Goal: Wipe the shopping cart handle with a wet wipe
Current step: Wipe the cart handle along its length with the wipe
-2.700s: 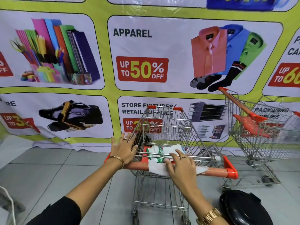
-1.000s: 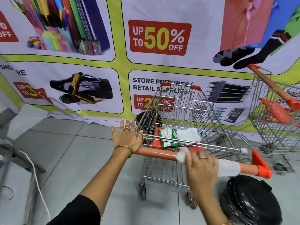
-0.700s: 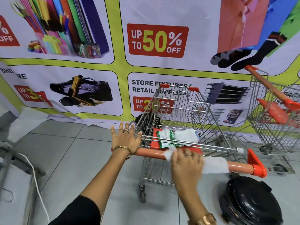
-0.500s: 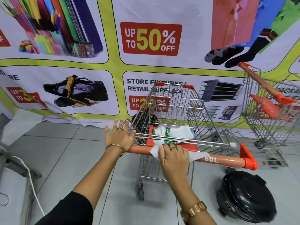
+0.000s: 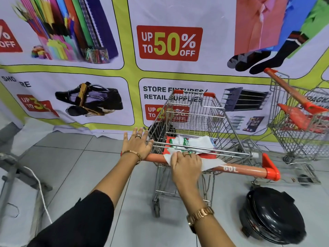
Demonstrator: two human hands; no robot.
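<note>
Vinyl banner (image 5: 99,72) fills the wall behind, glossy and slightly wrinkled, printed with rounded white panels on yellow-green and red discount labels. Grey floor tiles (image 5: 71,163) lie below it, smooth and matte. A shopping cart (image 5: 192,122) of thin chrome wire stands in the middle, its basket tapering toward the far end, with orange plastic corner caps. A second cart (image 5: 299,129) of the same build stands to the right, well apart. On the floor near the first cart's right side sits a round black lidded container (image 5: 272,214), shiny and domed.

The cart's handle (image 5: 243,169) is a smooth orange tube ending in a brighter orange bracket on the right, with white digits printed on it. The left hand (image 5: 138,146) lies flat on the handle's left end, fingers spread wide and holding nothing, with rings and a thin bangle. The right hand (image 5: 186,166) presses a white wet wipe (image 5: 210,164) onto the handle just right of the left hand, fingers curled over the tube; the thin, crumpled wipe sticks out on both sides of the hand. A gold link watch (image 5: 200,215) circles that wrist. A green-and-white wipe packet (image 5: 188,142) lies on the red child-seat flap.
</note>
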